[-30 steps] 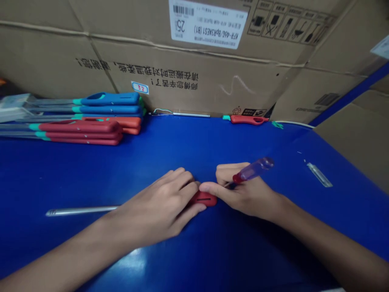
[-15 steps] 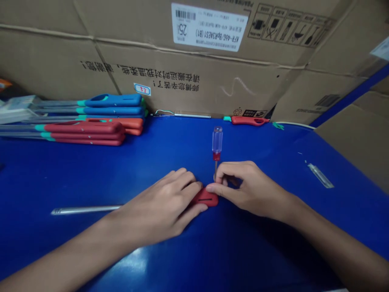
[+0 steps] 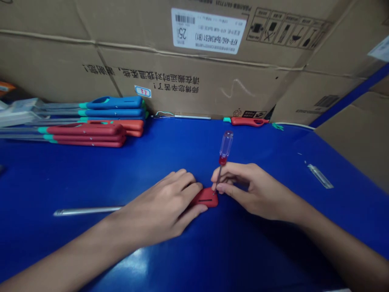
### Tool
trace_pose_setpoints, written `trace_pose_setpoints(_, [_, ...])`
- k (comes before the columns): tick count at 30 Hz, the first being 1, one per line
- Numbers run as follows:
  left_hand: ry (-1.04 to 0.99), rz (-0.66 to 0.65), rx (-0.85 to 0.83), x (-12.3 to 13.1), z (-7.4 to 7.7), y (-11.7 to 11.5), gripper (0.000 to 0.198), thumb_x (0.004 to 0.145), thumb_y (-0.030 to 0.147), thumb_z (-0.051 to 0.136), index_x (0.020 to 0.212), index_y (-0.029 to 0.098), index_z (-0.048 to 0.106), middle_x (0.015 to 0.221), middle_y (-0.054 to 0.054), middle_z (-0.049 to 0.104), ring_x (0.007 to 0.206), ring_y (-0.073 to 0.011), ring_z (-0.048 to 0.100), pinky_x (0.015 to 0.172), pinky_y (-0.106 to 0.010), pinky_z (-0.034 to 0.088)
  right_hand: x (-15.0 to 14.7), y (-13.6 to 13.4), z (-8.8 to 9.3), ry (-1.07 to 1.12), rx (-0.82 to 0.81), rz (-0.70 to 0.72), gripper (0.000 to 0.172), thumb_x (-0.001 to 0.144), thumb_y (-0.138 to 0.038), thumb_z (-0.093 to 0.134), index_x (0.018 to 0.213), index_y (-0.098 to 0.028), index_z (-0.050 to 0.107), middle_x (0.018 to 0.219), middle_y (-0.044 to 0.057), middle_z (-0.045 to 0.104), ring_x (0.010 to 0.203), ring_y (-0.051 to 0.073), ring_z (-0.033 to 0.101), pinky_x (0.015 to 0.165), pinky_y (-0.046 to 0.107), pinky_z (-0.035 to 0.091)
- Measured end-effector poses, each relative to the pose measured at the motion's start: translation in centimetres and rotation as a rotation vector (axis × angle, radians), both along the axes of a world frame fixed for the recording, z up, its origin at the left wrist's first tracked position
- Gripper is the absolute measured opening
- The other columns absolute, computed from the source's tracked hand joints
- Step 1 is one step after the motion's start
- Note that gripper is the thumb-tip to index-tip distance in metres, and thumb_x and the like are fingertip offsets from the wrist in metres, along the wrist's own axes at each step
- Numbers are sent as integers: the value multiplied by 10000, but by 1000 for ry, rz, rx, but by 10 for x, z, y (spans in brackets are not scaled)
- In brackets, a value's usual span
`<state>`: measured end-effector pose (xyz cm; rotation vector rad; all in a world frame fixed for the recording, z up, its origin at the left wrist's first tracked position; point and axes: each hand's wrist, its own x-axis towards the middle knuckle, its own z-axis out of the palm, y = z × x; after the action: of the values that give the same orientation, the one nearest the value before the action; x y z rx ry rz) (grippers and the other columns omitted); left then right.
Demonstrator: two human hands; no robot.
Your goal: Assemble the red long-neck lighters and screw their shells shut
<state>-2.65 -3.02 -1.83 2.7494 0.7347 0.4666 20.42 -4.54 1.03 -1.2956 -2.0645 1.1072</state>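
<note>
My left hand [image 3: 172,202] is closed over a red lighter [image 3: 206,197], pressing it on the blue table; only its slotted end shows past my fingers. A silver metal tube [image 3: 88,211] sticks out to the left from under my hand. My right hand [image 3: 240,186] pinches the thin shaft of a screwdriver [image 3: 225,147] with a clear handle and a red collar. The screwdriver leans slightly right, its tip at the right end of the red lighter.
Blue, orange and red long lighters [image 3: 88,134] lie stacked at the left. Along the cardboard box [image 3: 152,24] at the back are a thin metal rod [image 3: 192,117] and a red lighter part [image 3: 247,121]. A small clear tube [image 3: 320,176] lies at the right.
The screwdriver's handle has tilted to the right, and its tip now shows on the red lighter's end. My right fingers have shifted around the shaft. My left hand has stayed in place.
</note>
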Motion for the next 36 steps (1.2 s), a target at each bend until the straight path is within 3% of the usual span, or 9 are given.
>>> trace_pose_setpoints(5, [-8,-9,-7,-1,-1,0,272,1003,314,486,1064,106,650,965,-106,608,915,-234,573,836,-415,534,-1,0,1,-80,30,3,105,957,-240,542,914,-212,633,806,-3,654,716,126,570,670,240,468])
trace_pose_setpoints(11, [-9,-9,-26,-1,2,0,266,999,310,491,1050,105,653,943,-99,600,904,-236,568,822,-416,531,-1,-1,2,-92,58,9,127,952,-202,516,888,-216,625,890,9,693,801,142,615,701,243,468])
trace_pose_setpoints(22, [-3,-8,-10,-1,1,1,277,1003,319,483,1050,104,652,939,-96,594,895,-232,557,817,-405,523,-3,-2,4,-118,132,27,112,935,-176,544,874,-212,631,767,-30,653,683,109,575,644,210,456])
trace_pose_setpoints(32, [-11,-10,5,-1,-1,1,272,998,317,494,1038,98,650,923,-94,589,872,-232,561,789,-409,530,-1,-4,6,-13,219,123,175,1007,-201,496,930,-192,653,931,-6,712,893,111,668,864,198,473])
trace_pose_setpoints(36, [-13,-10,11,-2,-1,1,278,1000,312,491,1069,96,652,950,-101,600,906,-237,566,824,-421,531,-1,-2,2,20,212,43,110,975,-182,553,997,-196,660,935,-14,737,845,99,688,778,172,500])
